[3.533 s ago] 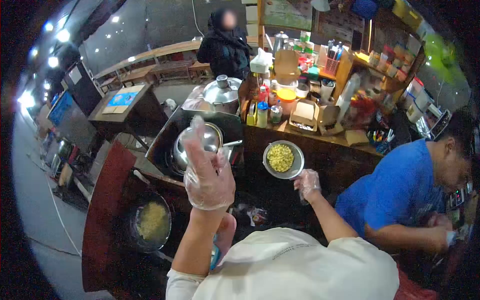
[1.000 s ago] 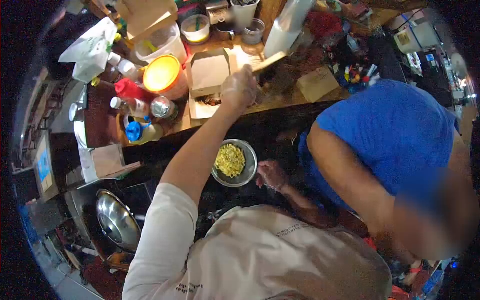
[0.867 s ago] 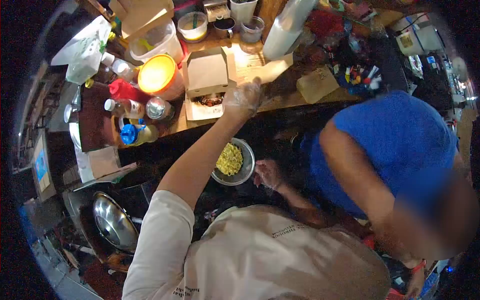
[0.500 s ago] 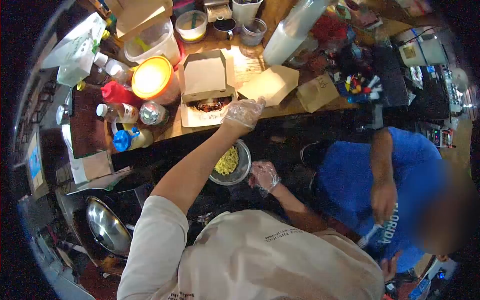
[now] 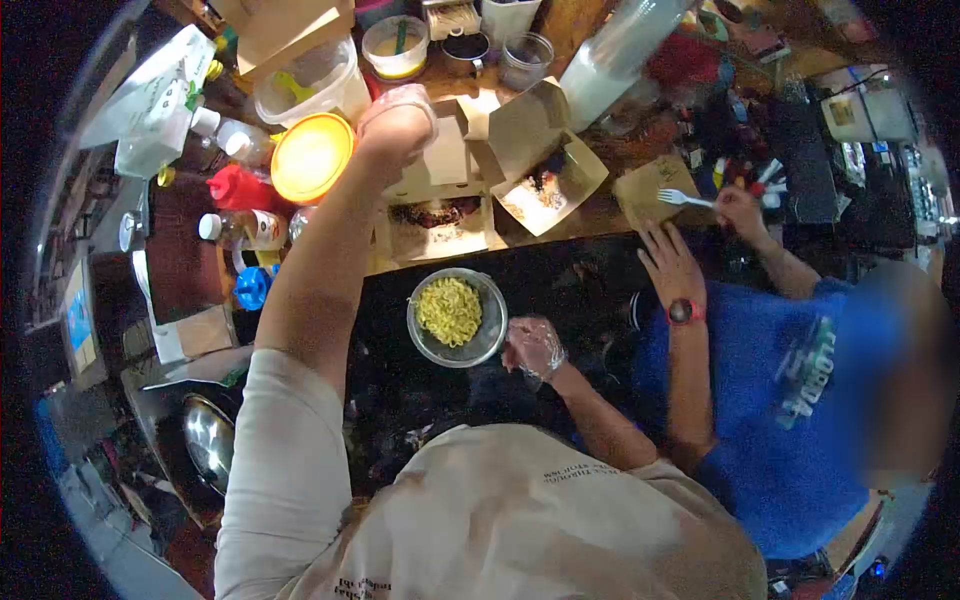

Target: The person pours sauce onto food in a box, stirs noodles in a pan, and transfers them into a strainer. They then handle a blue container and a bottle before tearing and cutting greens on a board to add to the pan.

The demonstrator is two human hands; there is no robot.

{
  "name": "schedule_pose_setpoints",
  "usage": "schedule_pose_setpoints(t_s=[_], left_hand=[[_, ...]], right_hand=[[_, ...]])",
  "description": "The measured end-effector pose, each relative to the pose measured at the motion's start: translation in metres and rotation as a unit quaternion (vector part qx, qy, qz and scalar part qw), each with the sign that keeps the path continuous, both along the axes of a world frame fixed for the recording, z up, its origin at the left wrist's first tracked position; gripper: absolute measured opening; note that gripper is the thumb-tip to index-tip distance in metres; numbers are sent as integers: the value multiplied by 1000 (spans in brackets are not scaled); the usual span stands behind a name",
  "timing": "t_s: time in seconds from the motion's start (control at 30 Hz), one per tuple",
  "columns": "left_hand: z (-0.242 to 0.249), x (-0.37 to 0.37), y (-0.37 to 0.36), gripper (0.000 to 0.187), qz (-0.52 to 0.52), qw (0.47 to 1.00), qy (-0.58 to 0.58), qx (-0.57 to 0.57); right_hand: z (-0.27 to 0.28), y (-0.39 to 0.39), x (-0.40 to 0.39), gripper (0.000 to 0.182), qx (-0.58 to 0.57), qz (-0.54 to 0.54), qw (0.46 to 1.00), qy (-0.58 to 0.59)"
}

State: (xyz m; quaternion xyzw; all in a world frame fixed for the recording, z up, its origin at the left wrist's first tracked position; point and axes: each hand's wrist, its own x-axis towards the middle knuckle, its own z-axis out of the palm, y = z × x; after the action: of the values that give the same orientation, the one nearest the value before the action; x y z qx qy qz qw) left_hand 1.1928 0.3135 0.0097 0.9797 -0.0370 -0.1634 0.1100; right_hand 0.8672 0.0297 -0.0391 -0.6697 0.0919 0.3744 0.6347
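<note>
Two hands in clear plastic gloves worked at a crowded wooden counter (image 5: 580,232); one held a strainer (image 5: 420,345) of yellow noodles (image 5: 449,311).

The person's right hand (image 5: 535,350) was clamped on the handle side of the strainer, which hung level, just in front of the counter's edge; the noodles lay inside it; the left hand (image 5: 398,115) was raised over the back of the left open cardboard box (image 5: 440,228), near an orange-rimmed tub (image 5: 313,157), its grip too blurred to tell whether apart or together; the right open cardboard box (image 5: 550,195) stood beside the left one, dark food in both; a red squeeze bottle (image 5: 240,188) lay farther left; at the right, a co-worker in blue (image 5: 770,400) held a white fork (image 5: 685,198) over a brown packet (image 5: 640,187).
</note>
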Motion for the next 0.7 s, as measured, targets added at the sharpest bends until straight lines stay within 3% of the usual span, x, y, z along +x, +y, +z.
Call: schedule_pose_setpoints(t_s=[0.1, 0.13, 0.17, 0.23, 0.27, 0.33, 0.37, 0.43, 0.5, 0.57, 0.63, 0.7], left_hand=[[43, -35, -9, 17, 62, 994, -54, -68], [34, -40, -11, 16, 76, 985, -154, -15], [25, -48, -11, 16, 76, 985, -153, -12], [22, -81, -8, 14, -63, 967, -235, 81], [34, -100, -12, 14, -63, 967, -234, 84], [68, -136, -30, 13, 77, 970, -224, -61], [69, -146, -30, 13, 78, 969, -225, -60], [65, -161, -33, 12, 29, 977, -200, -61], [60, -169, -33, 15, 41, 985, -168, -19], [47, -182, -28, 22, -33, 975, -217, -28], [31, -204, -28, 30, -33, 973, -228, -23], [16, -226, -28, 38, -44, 944, -323, -42]], right_hand=[[1, 3, 3, 24, 23, -45, 998, 30], [2, 4, 3, 23, 36, -66, 996, 41], [2, 5, 4, 22, 50, -87, 994, 51], [1, 7, 8, 22, 68, -107, 990, 60], [0, 6, 10, 21, 52, -80, 995, 40], [-18, 1, 4, 19, 45, -68, 997, 4], [-15, 3, 4, 19, 47, -66, 997, 4], [-9, 6, 8, 26, 69, -101, 991, 47], [-14, 12, 4, 28, 70, -109, 991, 16], [-19, 14, 0, 30, 69, -120, 990, -9], [-21, 14, 3, 29, 41, -103, 994, 14], [-18, 15, 4, 27, 50, -109, 993, 8]])
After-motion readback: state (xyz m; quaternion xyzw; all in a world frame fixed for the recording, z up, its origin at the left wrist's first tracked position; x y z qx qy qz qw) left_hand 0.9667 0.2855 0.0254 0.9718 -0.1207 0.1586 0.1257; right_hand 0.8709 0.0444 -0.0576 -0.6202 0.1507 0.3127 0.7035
